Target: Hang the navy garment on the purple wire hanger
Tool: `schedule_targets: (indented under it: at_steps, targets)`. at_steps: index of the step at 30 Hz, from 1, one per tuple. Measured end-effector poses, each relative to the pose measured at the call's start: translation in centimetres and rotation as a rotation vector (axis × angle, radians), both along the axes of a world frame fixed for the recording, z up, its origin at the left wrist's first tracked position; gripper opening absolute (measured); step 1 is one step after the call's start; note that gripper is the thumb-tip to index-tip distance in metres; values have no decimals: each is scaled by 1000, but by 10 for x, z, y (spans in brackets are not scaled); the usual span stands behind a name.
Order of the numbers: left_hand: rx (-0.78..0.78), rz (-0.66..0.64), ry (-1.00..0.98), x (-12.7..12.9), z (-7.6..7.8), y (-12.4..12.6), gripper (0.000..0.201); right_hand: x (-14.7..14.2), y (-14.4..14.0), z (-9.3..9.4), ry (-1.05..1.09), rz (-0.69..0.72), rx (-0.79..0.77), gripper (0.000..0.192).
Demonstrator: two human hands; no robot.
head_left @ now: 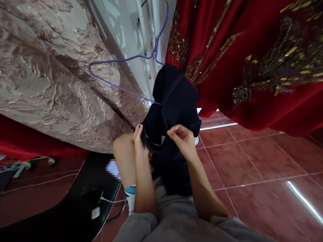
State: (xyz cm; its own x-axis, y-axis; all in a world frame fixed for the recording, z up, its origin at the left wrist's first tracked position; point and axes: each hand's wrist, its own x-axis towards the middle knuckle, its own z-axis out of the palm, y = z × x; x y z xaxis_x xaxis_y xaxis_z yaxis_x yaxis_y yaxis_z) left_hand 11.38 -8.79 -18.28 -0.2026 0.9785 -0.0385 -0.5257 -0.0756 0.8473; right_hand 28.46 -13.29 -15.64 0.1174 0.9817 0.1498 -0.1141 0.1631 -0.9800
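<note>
I see my left hand (139, 139) and right hand (182, 137) both pinching the lower edge of a dark navy garment (174, 101), fingers (174, 132) closed on the cloth, which hangs on a purple wire hanger (121, 72) just above my raised knee. A beige embroidered drape (50, 74) crowds the left and a red gold-embroidered fabric (252, 60) the right, hemming the garment in. Below left, a phone (92, 194) lies on a black desk (75, 215), a white charger cable plugged in, over the red tiled floor (252, 168).

A single camera sits on the person's head, looking forward and down, tilted, close over both forearms and a dark garment (174, 111), with red floor tiles (252, 174) beyond.
</note>
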Motion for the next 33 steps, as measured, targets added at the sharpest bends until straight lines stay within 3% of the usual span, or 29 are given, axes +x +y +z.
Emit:
schedule_targets:
  at_steps: [3, 6, 8, 10, 12, 15, 17, 19, 22, 25, 27, 28, 30, 33]
  targets:
    - [233, -103, 174, 8, 26, -17, 30, 6, -2, 2, -110, 57, 113, 41]
    - [446, -244, 570, 16, 49, -32, 20, 4, -6, 3, -153, 222, 155, 60]
    - [496, -254, 815, 20, 54, -37, 21, 2, -8, 4, -167, 284, 136, 61]
    - [504, -273, 944, 22, 51, -34, 36, 0, -10, 5, -176, 323, 79, 49]
    - [493, -384, 981, 19, 41, -24, 56, 2, -10, 6, -134, 339, 3, 36]
    - [452, -614, 1037, 6, 21, -4, 73, 16, -8, 14, -28, 437, -90, 31]
    - [446, -749, 1115, -7, 12, 4, 72, 33, -4, 28, -28, 526, -80, 28]
    - [459, -873, 1154, -22, 10, 4, 61, 50, 2, 51, -100, 515, 16, 18]
    - [485, -856, 1019, -42, 22, -8, 43, 59, 16, 89, -204, 485, 193, 11]
    - [507, -624, 752, -51, 48, -21, 23, 41, 31, 111, -262, 701, 280, 4]
    - [496, -570, 659, -52, 65, -26, 47, 22, 40, 113, -294, 885, 290, 10]
    - [497, -590, 670, -52, 72, -27, 56, 14, 43, 113, -319, 948, 293, 15]
    - [520, -718, 850, -54, 81, -26, 46, 9, 49, 113, -392, 980, 325, 16]
    - [560, -888, 1279, -71, 82, -18, 30, 24, 50, 123, -500, 845, 434, 12]
